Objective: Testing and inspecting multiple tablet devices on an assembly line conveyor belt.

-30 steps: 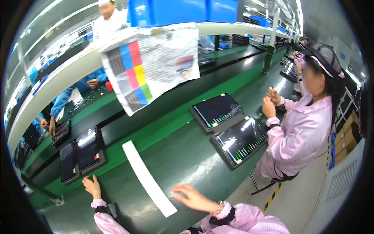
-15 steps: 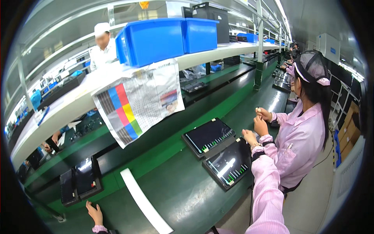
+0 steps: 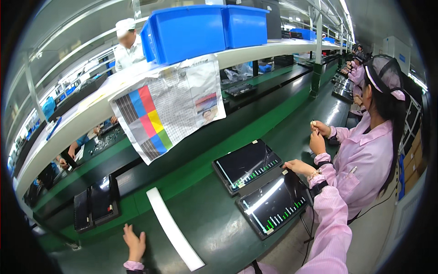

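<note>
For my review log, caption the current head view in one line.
Right hand beside two dark-screened panels, open left hand near a white strip on a green bench.

The dark green desk [image 3: 207, 217] carries a plain white strip [image 3: 171, 228] at lower centre and, right of centre, two black screens [image 3: 246, 162] patterned with green and white bars. The sleeve [image 3: 333, 228] at lower right is pink with fine stripes, its wristband [image 3: 319, 188] black. At upper centre, the bins [image 3: 187, 36] are solid blue, above a sheet [image 3: 182, 100] with blue, red, yellow, green and grey blocks.
</note>
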Motion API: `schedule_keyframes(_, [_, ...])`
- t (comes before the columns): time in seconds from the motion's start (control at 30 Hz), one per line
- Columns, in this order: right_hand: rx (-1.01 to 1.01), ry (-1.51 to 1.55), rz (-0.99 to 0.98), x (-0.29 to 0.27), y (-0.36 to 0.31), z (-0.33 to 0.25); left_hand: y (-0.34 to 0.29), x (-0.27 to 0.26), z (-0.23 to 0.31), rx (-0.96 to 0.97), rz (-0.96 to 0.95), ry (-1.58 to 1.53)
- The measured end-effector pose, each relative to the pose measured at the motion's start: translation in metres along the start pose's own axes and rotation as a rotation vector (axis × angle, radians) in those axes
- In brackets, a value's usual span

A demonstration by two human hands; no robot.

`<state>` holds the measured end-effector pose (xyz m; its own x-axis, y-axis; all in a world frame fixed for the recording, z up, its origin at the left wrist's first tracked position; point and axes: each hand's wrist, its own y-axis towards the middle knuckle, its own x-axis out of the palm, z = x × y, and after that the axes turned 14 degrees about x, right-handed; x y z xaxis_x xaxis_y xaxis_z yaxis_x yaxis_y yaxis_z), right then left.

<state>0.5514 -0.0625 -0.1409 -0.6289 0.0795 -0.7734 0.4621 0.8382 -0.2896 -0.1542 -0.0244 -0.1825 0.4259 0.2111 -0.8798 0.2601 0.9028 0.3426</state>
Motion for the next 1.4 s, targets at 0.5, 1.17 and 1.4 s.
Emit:
schedule_keyframes(0.5, [-0.081, 0.131, -0.209, 0.058, -0.106, -0.043, -0.132, 0.057, 0.273, 0.048, -0.961, -1.693])
schedule_keyframes(1.17, [-0.213, 0.319, 0.060, 0.119, -0.210, -0.030, -0.052, -0.033, 0.214, 0.080, -0.384, -1.373])
schedule_keyframes(1.4, [-0.065, 0.346, 0.159, 0.136, -0.225, -0.048, -0.041, -0.020, 0.183, 0.216, -0.188, -0.381])
